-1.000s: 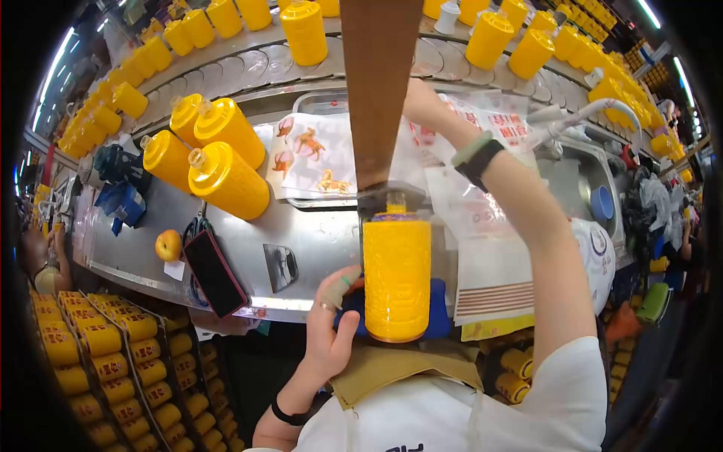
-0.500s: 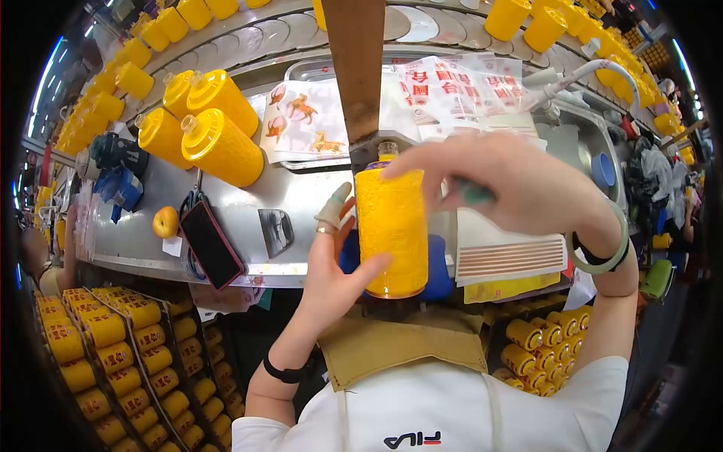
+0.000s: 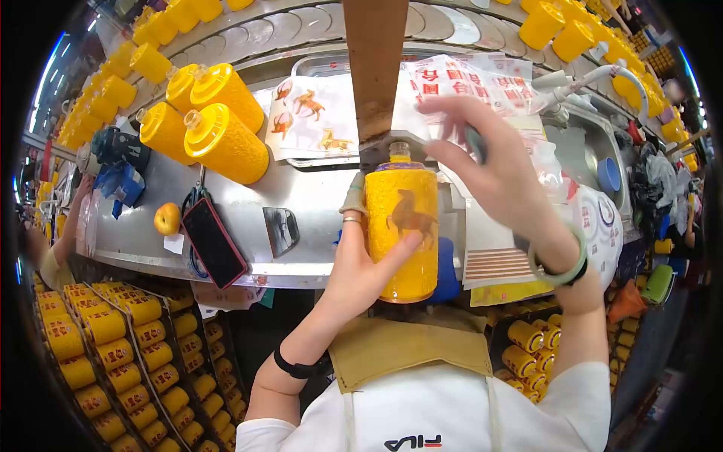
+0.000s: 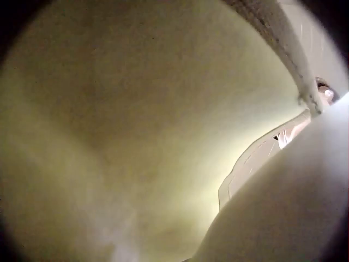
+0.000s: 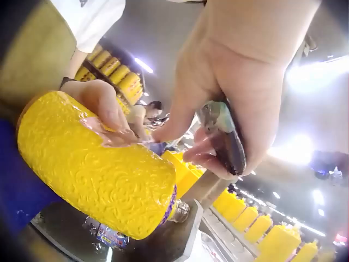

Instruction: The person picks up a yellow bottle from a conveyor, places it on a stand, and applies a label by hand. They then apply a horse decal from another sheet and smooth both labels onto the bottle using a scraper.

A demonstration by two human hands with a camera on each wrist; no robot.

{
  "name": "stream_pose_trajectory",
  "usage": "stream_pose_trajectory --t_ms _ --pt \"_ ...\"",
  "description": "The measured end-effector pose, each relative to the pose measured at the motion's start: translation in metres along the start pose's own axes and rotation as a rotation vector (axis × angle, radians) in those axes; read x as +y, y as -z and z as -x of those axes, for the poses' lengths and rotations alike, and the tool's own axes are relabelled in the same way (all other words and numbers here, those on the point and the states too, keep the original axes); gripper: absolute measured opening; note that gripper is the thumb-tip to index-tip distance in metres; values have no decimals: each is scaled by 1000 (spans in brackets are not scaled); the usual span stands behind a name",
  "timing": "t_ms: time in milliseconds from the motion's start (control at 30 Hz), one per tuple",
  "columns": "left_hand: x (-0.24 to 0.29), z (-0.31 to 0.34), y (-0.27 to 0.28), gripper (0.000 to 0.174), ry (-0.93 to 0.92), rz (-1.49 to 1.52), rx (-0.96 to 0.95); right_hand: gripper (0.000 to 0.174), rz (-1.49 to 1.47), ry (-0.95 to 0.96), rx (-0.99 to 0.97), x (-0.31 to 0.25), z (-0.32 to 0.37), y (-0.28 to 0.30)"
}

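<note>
A yellow embossed bottle with a clear glass neck lies tilted before me, its neck toward the brown post. A dark brown horse decal sits on its upper face. My left hand holds the bottle from the left, thumb on the decal's lower edge and fingers along the side. My right hand is raised just right of the neck, thumb and forefinger spread. Its other fingers grip a small dark flat tool with a greenish part against the palm. Tan cloth fills most of the left wrist view.
A brown post stands behind the bottle. Several yellow bottles, horse decal sheets, a phone and an apple are on the metal bench. Red-printed sheets and a sink lie right.
My right hand has come from the far sheets to the bottle, then lifted slightly off it. The horse decal now shows on the bottle, and my left hand has moved in to hold it.
</note>
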State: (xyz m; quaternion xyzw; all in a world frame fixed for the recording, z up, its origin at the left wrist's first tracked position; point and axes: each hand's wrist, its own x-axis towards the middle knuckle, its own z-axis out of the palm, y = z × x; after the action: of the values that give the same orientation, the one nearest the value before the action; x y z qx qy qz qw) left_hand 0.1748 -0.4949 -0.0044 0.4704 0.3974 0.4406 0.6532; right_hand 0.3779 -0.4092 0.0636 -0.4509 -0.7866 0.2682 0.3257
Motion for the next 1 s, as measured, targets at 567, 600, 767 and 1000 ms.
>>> stream_pose_trajectory --t_ms 567,600,767,1000 --pt "-9 -3 16 64 105 297 32 75 -873 -626 130 2 76 -66" --pt "-8 -3 17 64 132 324 37 76 -899 -631 137 1 76 -66" --pt "-9 -3 18 65 145 348 34 79 -870 -643 141 1 77 -67" --pt "-11 -3 19 67 114 335 17 74 -849 -656 126 2 78 -63"
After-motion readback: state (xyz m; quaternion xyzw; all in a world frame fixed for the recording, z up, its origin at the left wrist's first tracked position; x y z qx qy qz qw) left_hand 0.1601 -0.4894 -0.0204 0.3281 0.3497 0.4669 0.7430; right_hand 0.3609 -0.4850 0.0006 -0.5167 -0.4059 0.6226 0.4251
